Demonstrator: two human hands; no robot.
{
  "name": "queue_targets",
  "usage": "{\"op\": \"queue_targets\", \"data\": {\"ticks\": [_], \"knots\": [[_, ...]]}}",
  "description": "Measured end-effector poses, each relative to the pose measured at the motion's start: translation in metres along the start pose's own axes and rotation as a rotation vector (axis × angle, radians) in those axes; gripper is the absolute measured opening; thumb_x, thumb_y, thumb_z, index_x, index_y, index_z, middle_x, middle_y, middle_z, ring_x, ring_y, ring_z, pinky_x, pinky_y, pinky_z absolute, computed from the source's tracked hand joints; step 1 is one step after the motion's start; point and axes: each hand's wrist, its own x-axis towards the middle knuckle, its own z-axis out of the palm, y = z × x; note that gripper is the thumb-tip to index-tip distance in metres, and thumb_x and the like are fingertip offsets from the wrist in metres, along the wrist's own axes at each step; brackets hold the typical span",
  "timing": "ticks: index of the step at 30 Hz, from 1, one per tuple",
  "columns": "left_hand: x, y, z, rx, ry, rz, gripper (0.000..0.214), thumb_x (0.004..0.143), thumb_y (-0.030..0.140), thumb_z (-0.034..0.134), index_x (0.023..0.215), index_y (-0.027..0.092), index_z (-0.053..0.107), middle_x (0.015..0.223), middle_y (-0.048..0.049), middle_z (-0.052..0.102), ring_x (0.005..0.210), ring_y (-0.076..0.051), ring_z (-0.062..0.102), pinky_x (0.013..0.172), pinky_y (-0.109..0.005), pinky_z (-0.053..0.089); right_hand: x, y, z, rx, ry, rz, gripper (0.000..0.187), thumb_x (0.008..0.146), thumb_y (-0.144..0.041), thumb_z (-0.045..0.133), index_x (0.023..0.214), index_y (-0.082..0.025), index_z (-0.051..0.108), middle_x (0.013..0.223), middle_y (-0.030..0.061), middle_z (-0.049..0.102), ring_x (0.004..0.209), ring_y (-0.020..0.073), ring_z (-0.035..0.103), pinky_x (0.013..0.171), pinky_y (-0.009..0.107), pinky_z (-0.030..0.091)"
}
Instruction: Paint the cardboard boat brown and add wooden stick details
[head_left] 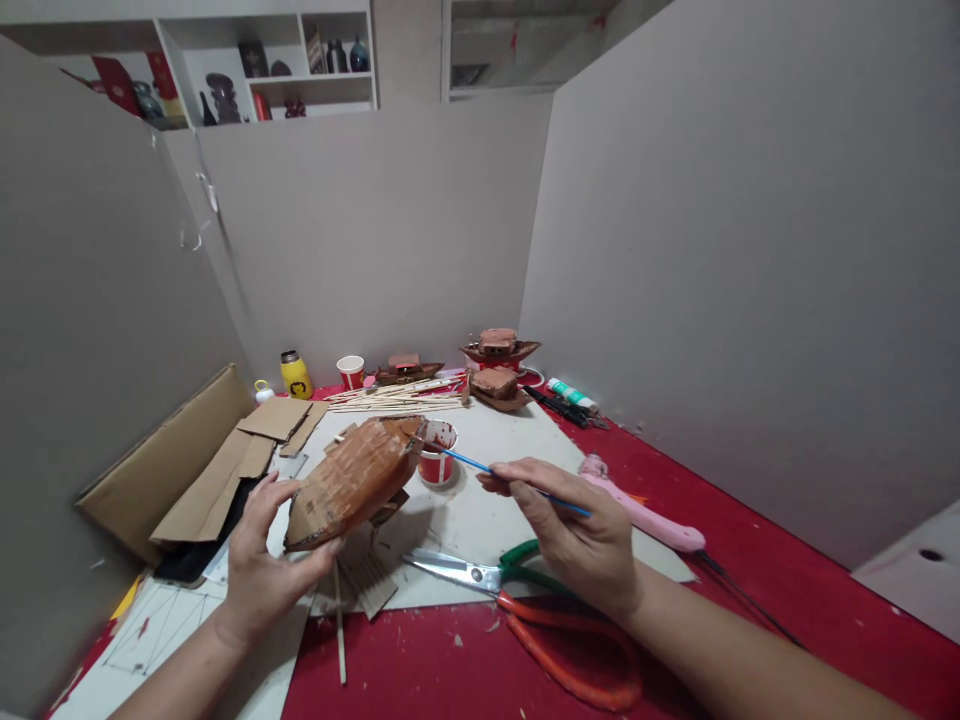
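Observation:
My left hand (262,560) holds a brown-painted cardboard boat hull (352,480) tilted up above the table, bottom side toward me. My right hand (570,530) grips a thin blue paintbrush (517,483), whose tip dips into a small red and white paper cup (436,452) of brown paint just right of the hull. The cup stands on a grey board (487,520) that lies on the red table (750,600).
Green and orange scissors (525,590) lie under my right hand. A pink glue gun (645,515) lies to the right. Wooden sticks (397,397), small boat models (499,350), a yellow bottle (295,375), another cup (350,371) and cardboard pieces (225,470) sit behind. Grey partitions enclose the desk.

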Motion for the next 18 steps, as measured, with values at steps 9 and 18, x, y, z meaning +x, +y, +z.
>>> {"op": "queue_targets", "data": {"ticks": [9,18], "knots": [[0.005,0.011,0.000,0.062,0.026,0.076,0.046,0.071,0.029,0.074,0.113,0.022,0.056,0.103,-0.0080,0.069,0.107,-0.032,0.065,0.107,-0.052,0.042,-0.005,-0.009,0.008,0.084,-0.024,0.043,0.033,0.093,-0.008,0.057,0.118,-0.027,0.069,0.094,0.0044,0.077,0.080,0.0174,0.074,0.070,0.030,0.063],[0.005,0.013,0.002,0.103,0.021,0.105,0.044,0.073,0.032,0.072,0.111,0.021,0.054,0.100,-0.0065,0.069,0.099,-0.029,0.068,0.103,-0.051,0.047,-0.006,-0.021,0.014,0.039,-0.195,-0.157,0.039,0.090,-0.004,0.057,0.123,-0.023,0.066,0.094,0.0070,0.078,0.084,0.0182,0.074,0.074,0.030,0.061]]}}
